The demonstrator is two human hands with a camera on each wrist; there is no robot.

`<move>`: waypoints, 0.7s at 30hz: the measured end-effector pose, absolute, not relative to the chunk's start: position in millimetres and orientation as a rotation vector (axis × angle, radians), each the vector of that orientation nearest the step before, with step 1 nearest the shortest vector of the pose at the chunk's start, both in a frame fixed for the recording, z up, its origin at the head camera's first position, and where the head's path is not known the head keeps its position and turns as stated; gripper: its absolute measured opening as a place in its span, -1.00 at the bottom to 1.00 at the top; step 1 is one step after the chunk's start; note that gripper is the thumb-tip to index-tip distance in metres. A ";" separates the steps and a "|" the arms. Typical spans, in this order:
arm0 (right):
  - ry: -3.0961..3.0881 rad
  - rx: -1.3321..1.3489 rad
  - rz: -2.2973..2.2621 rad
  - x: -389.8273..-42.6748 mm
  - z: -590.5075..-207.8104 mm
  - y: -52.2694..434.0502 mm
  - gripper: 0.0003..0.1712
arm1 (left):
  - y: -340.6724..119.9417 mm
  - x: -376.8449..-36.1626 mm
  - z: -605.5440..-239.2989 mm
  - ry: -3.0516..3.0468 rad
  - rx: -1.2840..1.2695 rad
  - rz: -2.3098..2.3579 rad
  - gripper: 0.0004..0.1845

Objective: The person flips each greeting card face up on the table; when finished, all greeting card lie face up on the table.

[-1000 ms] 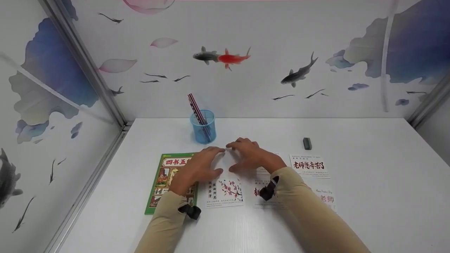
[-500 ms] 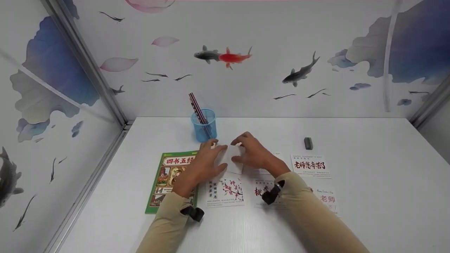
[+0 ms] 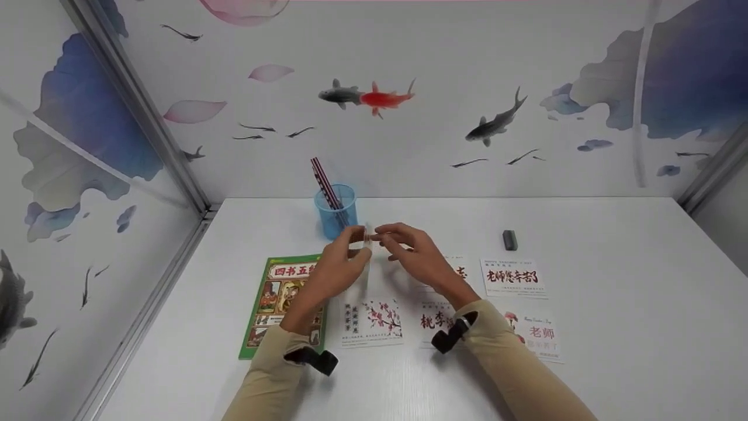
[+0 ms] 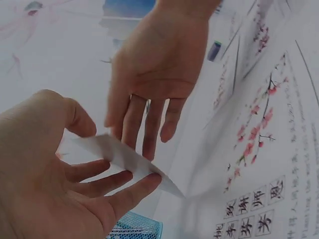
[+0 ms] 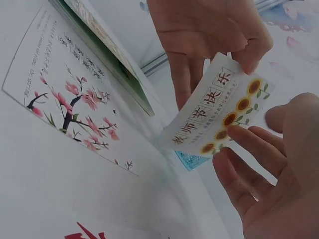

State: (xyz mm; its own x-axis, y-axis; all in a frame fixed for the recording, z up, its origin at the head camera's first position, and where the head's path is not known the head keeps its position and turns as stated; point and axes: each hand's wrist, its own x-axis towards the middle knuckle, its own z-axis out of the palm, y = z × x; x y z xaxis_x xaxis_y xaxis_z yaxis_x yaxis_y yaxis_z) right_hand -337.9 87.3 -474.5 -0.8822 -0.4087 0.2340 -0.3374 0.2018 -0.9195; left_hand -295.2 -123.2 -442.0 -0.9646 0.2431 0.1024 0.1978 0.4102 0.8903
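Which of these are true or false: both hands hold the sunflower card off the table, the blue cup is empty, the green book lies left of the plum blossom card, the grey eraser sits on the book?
1. Both hands hold the sunflower card off the table. True: the left hand and the right hand each have fingers on it, and it is raised.
2. The blue cup is empty. False: striped pencils stand in it.
3. The green book lies left of the plum blossom card. True.
4. The grey eraser sits on the book. False: it lies on the bare table, far to the right, beyond the cards.
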 end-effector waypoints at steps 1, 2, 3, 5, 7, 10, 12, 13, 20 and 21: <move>2.443 -0.759 -1.769 -337.8 -475.2 87.0 -0.55 | -124.9 -295.4 -441.0 2.581 0.389 1.681 -0.41; 2.495 -0.767 -1.743 -337.7 -475.9 86.8 -0.53 | -126.7 -295.8 -440.5 2.560 0.377 1.723 -0.43; 2.538 -0.760 -1.727 -337.3 -476.2 86.8 -0.49 | -128.3 -296.2 -440.5 2.537 0.366 1.763 -0.43; 2.595 -0.730 -1.726 -336.9 -477.2 86.9 -0.40 | -131.1 -296.7 -441.6 2.500 0.311 1.811 -0.37; 2.609 -0.672 -1.767 -336.6 -477.9 87.1 -0.34 | -133.8 -297.7 -444.3 2.463 0.237 1.840 -0.27; 2.594 -0.568 -1.841 -335.9 -477.9 87.9 -0.33 | -137.0 -300.5 -447.4 2.347 0.181 1.953 -0.18; 2.570 -0.516 -1.870 -335.5 -477.4 88.3 -0.34 | -139.6 -302.9 -448.1 2.238 0.185 2.081 -0.19; 2.562 -0.499 -1.865 -335.4 -477.2 88.4 -0.33 | -140.9 -303.9 -447.9 2.184 0.197 2.150 -0.21; 2.647 -0.510 -1.602 -333.2 -470.1 87.3 -0.44 | -149.1 -306.4 -448.7 2.242 0.303 2.201 -0.62; 2.649 -0.543 -1.581 -332.6 -468.3 87.0 -0.40 | -149.4 -306.2 -449.4 2.299 0.307 2.149 -0.65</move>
State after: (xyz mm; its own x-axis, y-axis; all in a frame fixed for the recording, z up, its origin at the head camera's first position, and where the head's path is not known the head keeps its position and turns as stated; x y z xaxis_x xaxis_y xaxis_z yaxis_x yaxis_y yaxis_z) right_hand -332.6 87.0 -468.3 -0.9398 -0.2980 0.1674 -0.2888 0.4303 -0.8552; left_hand -306.2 -149.4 -449.4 -0.9810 0.1271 0.1467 0.1549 0.0575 0.9863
